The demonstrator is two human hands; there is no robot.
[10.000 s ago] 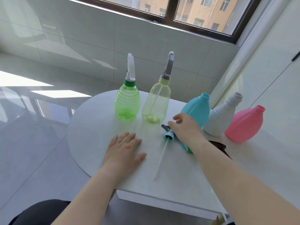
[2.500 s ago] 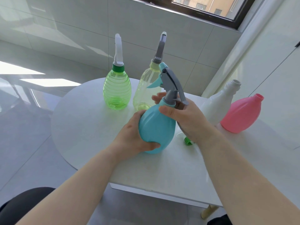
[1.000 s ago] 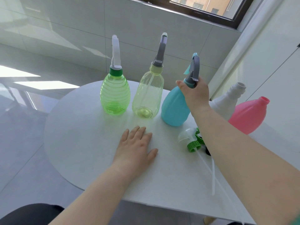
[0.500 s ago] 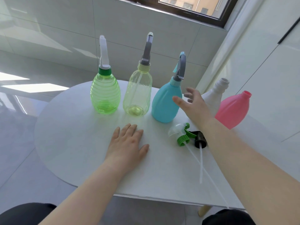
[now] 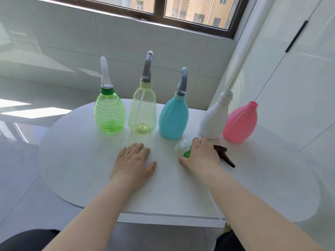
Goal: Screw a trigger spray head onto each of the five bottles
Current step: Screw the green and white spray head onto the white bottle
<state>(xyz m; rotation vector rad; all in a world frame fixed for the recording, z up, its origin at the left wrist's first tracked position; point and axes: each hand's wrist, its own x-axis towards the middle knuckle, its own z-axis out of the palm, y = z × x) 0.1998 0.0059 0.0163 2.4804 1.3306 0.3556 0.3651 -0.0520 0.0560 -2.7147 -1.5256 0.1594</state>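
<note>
Five bottles stand in a row on the white round table point(image 5: 72, 160). The green bottle point(image 5: 109, 115), the pale yellow bottle point(image 5: 143, 113) and the blue bottle point(image 5: 173, 120) each carry a trigger spray head. The white bottle point(image 5: 214, 120) and the pink bottle point(image 5: 240, 124) have bare necks. My right hand point(image 5: 201, 156) lies over a clear spray head with a green collar point(image 5: 183, 148) on the table, fingers curled over it, thumb beside the collar. A dark brown spray head point(image 5: 224, 156) lies just right of that hand. My left hand point(image 5: 133, 160) rests flat on the table, holding nothing.
A tiled wall and a window rise behind the table. White cabinet doors stand close on the right, behind the pink bottle. The table's front edge runs just below my forearms.
My right hand has let go of the blue bottle, now standing third in the row with its head on, and has dropped onto the green-collared spray head. My left hand stays flat.
</note>
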